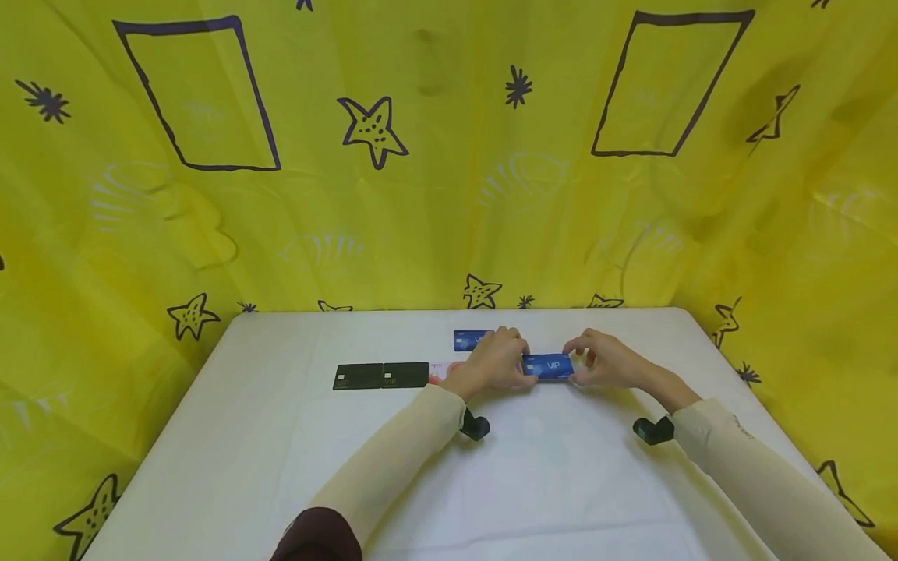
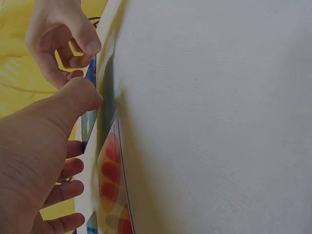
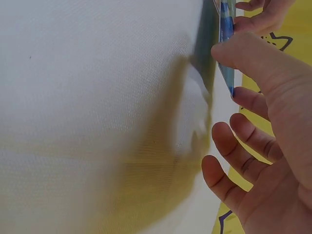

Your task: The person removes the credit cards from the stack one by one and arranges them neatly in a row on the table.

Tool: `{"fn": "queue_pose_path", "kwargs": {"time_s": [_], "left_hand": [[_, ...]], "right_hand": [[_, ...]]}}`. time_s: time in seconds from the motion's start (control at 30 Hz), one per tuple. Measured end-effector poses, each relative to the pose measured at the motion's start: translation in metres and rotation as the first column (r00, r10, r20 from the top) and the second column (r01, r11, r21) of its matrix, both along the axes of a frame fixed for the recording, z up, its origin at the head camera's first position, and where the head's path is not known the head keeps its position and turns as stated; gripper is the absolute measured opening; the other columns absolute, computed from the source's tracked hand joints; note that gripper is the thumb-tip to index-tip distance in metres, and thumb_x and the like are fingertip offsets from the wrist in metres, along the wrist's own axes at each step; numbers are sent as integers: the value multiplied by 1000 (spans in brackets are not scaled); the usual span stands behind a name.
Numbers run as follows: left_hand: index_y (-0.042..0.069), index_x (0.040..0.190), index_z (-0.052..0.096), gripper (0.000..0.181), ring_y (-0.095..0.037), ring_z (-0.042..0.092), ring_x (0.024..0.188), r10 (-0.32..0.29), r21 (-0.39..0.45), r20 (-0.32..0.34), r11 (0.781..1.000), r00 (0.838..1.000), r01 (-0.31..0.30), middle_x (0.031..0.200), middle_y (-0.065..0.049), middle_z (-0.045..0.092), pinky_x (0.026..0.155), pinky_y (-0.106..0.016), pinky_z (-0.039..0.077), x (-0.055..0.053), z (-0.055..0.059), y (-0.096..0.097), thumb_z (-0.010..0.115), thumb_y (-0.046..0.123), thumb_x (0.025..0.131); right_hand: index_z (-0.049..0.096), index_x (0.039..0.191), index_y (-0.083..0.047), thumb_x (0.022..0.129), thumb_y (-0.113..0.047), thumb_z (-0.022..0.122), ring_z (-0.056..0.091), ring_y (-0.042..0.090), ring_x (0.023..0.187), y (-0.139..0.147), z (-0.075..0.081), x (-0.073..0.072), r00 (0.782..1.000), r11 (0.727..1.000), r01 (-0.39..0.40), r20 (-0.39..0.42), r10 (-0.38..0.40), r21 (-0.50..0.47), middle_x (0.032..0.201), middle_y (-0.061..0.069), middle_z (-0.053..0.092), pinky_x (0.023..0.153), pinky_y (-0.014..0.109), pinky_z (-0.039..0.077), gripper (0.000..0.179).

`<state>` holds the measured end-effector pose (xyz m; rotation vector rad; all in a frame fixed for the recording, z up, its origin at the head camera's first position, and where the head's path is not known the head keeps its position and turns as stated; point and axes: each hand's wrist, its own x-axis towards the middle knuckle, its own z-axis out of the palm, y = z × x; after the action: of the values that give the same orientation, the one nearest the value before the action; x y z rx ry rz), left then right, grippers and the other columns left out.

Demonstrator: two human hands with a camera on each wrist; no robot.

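Note:
Both hands hold one blue VIP card (image 1: 549, 366) between them, raised a little over the white table. At its left end the left hand (image 1: 495, 360) pinches it between thumb and index finger; the right hand (image 1: 605, 360) pinches the right end the same way. In the left wrist view the card (image 2: 89, 117) is seen nearly edge-on, above its shadow. The other fingers of the right hand (image 3: 263, 117) are spread loosely away from it. Under the left hand lies a card with red circles (image 2: 111, 170), partly hidden in the head view.
Two black VIP cards (image 1: 359, 376) lie side by side at the left of the row. Behind them, a second blue card (image 1: 468, 340) is partly covered by the left hand. The white table (image 1: 231, 467) ends at a yellow patterned curtain (image 1: 435, 210).

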<state>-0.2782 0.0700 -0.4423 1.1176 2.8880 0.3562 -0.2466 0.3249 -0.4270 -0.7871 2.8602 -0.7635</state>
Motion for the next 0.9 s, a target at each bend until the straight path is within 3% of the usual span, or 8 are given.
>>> {"fn": "queue_pose_path", "kwargs": {"time_s": [0.33, 0.9], "left_hand": [[15, 114, 75, 43, -15, 50, 99, -9, 3, 8, 1000, 1000, 9, 105, 4, 61, 91, -33, 45, 1, -3, 0, 75, 49, 88], [16, 118, 72, 46, -15, 50, 101, -4, -16, 12, 1000, 1000, 4, 109, 3, 61, 96, -34, 45, 1, -7, -2, 74, 52, 88]], "right_hand": [[72, 119, -3, 80, -14, 84, 53, 18, 80, 1, -5, -2, 1000, 1000, 9, 16, -9, 9, 101, 12, 60, 68, 28, 46, 42], [70, 123, -4, 84, -18, 84, 50, 19, 81, -1, -6, -2, 998, 1000, 0, 67, -1, 9, 98, 9, 56, 67, 28, 41, 44]]}}
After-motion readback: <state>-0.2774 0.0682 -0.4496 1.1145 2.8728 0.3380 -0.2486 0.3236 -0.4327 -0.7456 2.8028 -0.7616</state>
